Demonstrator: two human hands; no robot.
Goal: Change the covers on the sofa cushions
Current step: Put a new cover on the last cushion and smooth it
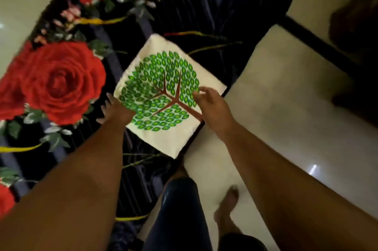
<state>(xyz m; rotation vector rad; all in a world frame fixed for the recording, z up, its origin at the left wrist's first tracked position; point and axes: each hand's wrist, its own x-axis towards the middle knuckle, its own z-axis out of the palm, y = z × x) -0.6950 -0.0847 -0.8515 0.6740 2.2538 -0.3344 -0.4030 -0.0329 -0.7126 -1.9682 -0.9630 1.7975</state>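
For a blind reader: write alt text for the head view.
A cream cushion cover printed with a green tree lies on a rose-patterned dark rug. The left hand and right hand, fingers relaxed, reach for its sides.

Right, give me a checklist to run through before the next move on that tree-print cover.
1. Tree-print cushion cover lying flat, print up: ok.
2. Left hand at the cover's left edge: ok; a real grip: cannot tell, blurred.
3. Right hand gripping the cover: not ok, fingers relaxed over its right side.
4. Cover fully on the rose-print rug: not ok, its right corner overhangs the tile floor.
5. Cover's opening located: cannot tell.
6. Cushion insert at hand: not ok, none in view.
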